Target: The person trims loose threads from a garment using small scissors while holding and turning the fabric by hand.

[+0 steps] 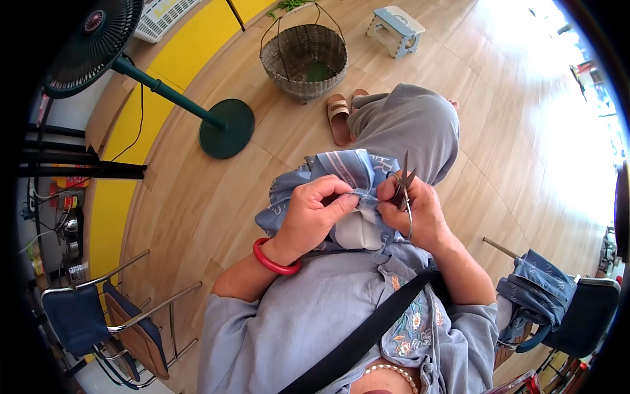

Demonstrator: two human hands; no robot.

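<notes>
A blue cloth with white lettering (354, 165) is bunched on my lap, its white underside partly folded out. My left hand (314, 213), with a red bangle (275, 257) at its wrist, pinches a gathered edge of this cloth between thumb and fingertips. Close beside it on the right, my right hand (420, 213) is closed around a pair of scissors (405, 178). The blades point up and away from me, slightly apart. Fingertips of my right hand also touch the cloth's gathered edge. Part of the scissors' handle is hidden by the hand.
Beyond my knees stand a woven basket (303, 62) and a small step stool (396, 31). A green pedestal fan (226, 128) is at the left. Chairs flank me, one at left (75, 315); more blue cloth (539, 289) hangs over the right one.
</notes>
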